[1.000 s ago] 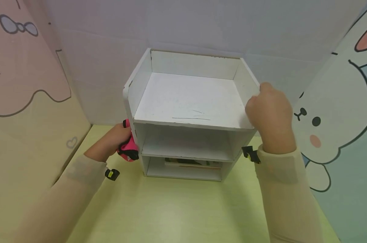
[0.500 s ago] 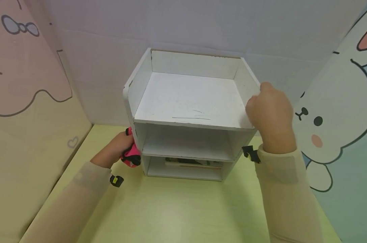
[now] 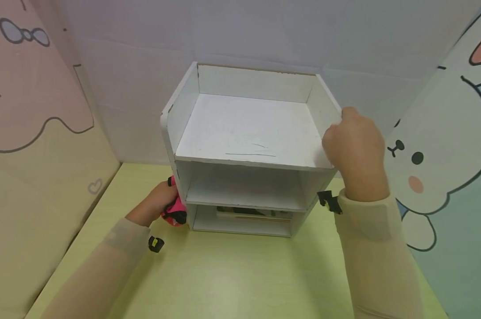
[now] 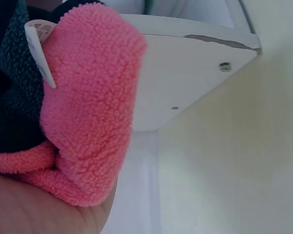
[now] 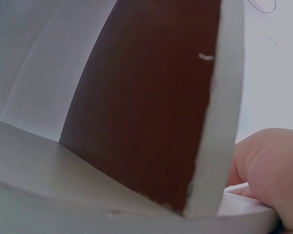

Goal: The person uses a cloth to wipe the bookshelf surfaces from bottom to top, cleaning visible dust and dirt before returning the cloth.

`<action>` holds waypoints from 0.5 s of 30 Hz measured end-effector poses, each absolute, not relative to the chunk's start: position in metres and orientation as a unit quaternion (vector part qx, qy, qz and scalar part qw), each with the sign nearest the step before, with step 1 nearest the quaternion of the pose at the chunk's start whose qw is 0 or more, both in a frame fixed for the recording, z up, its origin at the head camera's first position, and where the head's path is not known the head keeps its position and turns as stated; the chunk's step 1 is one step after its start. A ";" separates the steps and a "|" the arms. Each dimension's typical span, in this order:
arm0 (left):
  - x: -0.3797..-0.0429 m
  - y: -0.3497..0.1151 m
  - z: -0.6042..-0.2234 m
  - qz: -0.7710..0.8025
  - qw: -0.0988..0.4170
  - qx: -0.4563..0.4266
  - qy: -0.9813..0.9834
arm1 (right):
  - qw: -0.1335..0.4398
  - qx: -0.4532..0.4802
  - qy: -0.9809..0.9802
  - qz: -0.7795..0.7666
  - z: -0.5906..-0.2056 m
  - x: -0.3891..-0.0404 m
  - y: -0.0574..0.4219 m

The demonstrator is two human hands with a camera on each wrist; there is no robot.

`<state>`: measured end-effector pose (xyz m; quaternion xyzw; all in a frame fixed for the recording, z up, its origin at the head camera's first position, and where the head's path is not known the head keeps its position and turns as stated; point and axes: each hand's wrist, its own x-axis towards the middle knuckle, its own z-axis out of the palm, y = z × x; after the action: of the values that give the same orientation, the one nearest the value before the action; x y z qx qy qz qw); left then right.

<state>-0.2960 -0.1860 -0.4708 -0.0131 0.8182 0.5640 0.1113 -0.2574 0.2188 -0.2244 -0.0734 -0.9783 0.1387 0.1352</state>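
Observation:
A white wooden shelf unit [image 3: 246,126] stands in the middle, with a raised rim on top and two compartments below. My left hand [image 3: 160,199] holds a pink cloth with black parts [image 3: 176,214] against the unit's outer left side. Fluffy pile and a small white label show on that cloth [image 4: 95,97] in the left wrist view; its far end and my fingertips are hidden. My right hand [image 3: 356,150] grips the top edge of the right side panel. In the right wrist view part of this hand [image 5: 276,175] appears beside the panel's edge.
Flat items like books or papers [image 3: 256,213] lie in the lower compartment. The unit stands on a pale yellow-green table [image 3: 224,274]. Behind it is a pale wall [image 3: 256,35]; cartoon-printed panels flank it on the left [image 3: 37,102] and right [image 3: 444,155].
My left hand has slid the cloth down along the unit's left side, towards the bottom and slightly right in view. The right hand keeps its grip, and the unit stays in place.

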 end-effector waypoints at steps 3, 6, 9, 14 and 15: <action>-0.298 -0.185 -0.477 0.552 0.105 -0.019 0.827 | 0.136 -0.075 -0.978 0.141 -0.224 -0.257 0.219; -0.297 -0.184 -0.484 0.544 0.111 -0.022 0.831 | 0.138 -0.074 -0.977 0.143 -0.225 -0.258 0.219; -0.295 -0.182 -0.493 0.537 0.116 -0.025 0.835 | 0.136 -0.074 -0.977 0.144 -0.225 -0.258 0.219; -0.295 -0.180 -0.507 0.517 0.124 -0.026 0.847 | 0.134 -0.078 -0.977 0.143 -0.225 -0.258 0.219; -0.295 -0.180 -0.510 0.508 0.127 -0.023 0.851 | 0.133 -0.079 -0.977 0.144 -0.225 -0.258 0.219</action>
<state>-0.2950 -0.1800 -0.5103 -0.0234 0.8514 0.5084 0.1267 -0.2578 0.2193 -0.2252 -0.0789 -0.9774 0.1440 0.1334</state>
